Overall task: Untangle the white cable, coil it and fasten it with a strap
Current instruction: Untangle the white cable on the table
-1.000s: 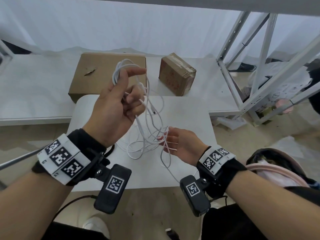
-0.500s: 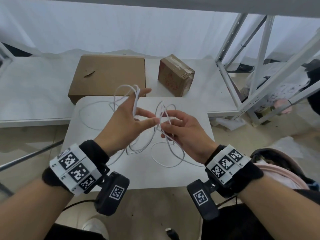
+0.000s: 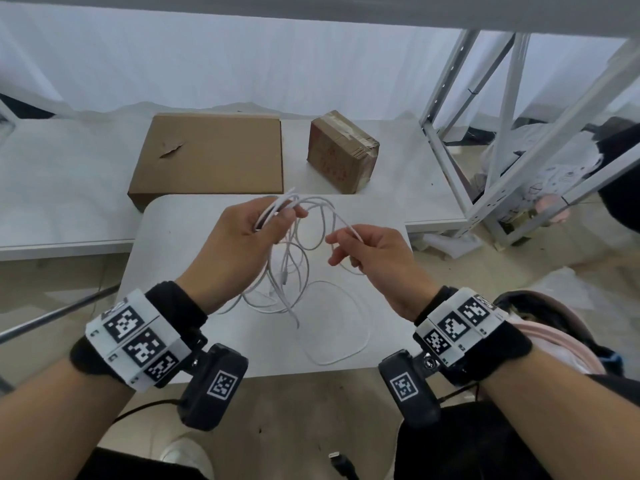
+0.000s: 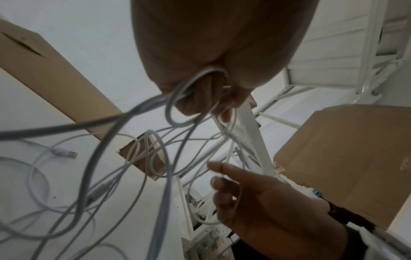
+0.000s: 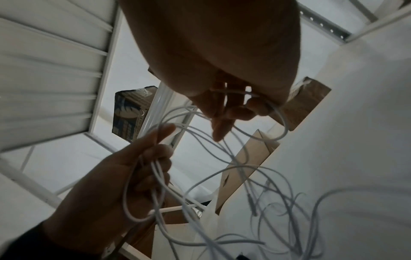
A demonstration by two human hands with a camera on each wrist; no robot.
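My left hand (image 3: 239,237) has a tight grip on a bunch of loops of the white cable (image 3: 287,271). The fingers (image 4: 200,98) curl round those loops, and the wrist view shows the strands going through the fist. My right hand (image 3: 374,254) pinches one thin strand of the same cable between thumb and finger, with the other fingers bent loosely below it.

Half a second ago my two hands were almost touching. Now they are apart, and one strand runs in an arc from the left grip across to the right grip. A second ago my left hand was held up high with the loops over it; now it is lower, level with the right hand.

Below both grips the rest of the cable hangs in a messy tangle. Its lowest loops lie on the white tabletop (image 3: 180,244), and one big loop lies flat under my right wrist. A plug end (image 4: 66,154) rests on the tabletop, off to the side of the left grip.

Beyond my hands sit a flat cardboard box (image 3: 211,157) and a small cardboard box (image 3: 341,154). They have not moved.
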